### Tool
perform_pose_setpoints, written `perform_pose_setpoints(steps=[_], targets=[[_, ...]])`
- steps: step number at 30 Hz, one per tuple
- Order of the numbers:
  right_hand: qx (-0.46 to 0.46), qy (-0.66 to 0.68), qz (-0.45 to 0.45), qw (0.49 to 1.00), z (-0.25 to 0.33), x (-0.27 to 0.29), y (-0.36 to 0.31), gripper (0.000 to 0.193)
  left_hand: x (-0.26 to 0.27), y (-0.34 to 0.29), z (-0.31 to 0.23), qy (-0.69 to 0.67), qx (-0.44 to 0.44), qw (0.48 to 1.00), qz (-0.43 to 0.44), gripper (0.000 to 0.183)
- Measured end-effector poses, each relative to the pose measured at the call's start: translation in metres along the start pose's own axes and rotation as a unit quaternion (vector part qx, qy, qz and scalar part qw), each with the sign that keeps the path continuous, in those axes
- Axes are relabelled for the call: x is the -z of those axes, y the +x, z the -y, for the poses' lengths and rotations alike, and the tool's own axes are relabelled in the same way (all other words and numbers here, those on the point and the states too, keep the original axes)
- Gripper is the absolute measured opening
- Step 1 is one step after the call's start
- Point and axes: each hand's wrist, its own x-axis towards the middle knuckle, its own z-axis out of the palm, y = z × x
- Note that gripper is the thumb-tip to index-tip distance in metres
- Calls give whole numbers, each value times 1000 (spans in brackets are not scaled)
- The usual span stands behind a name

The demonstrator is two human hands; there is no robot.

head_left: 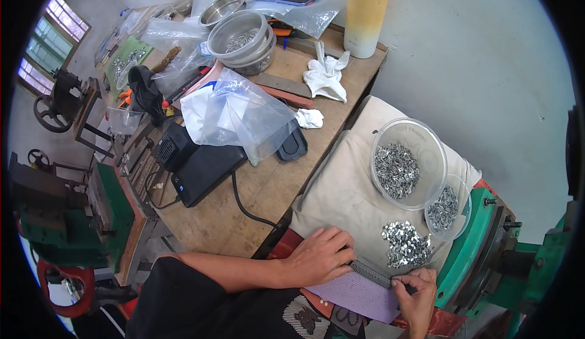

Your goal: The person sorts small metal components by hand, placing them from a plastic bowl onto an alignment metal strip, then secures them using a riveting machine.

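1. Grey ridged strip [370, 272], long and narrow, was laid along the upper edge of a purple pad [353, 295], right between the two hands.

2. Its left end was covered by the left hand [320, 255]: fingers bent and bunched, tips set down on it. Whether it was actually gripped there couldn't be told, since the undersides of the fingers were hidden.

3. At the other end, the strip was pinched by the right hand [417, 290], thumb and fingertip brought together — whether a tiny piece was caught in there too was too small to make out.

4. Progress-wise, it was judged to be mid-job: the strip was already laid out and handled at both ends, but how much of it was done couldn't be read off the ridges.

5. Plenty was left loose, though. A heap of shiny metal bits [405, 244] was spread on the beige cloth [341, 174] just above the strip, and more were held in the clear tub [436, 144] and the shallow clear dish [464, 211] beside it.

6. No separate finished pile could be picked out — so no count was possible.
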Motion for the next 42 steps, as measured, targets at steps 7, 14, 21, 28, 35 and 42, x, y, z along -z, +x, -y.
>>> perform_pose_setpoints(steps=[7,14,21,28,35,42], targets=[[1,-20,-25,999,10,1,-3,14,0,-1,1,-1,-6,1000,-5,24],[15,-50,-35,998,21,9,-3,13,0,0,1,2,2,1000,5,24],[50,-40,-99,993,24,30,11,11,0,2,0,0,4,1000,7,24],[60,-70,-181,979,17,53,34,7,1,6,3,8,-9,1000,10,25],[125,-136,-282,942,22,55,71,9,7,6,-4,-6,7,1000,13,27],[124,-169,-250,945,8,42,71,16,3,10,-3,17,7,1000,6,28]])
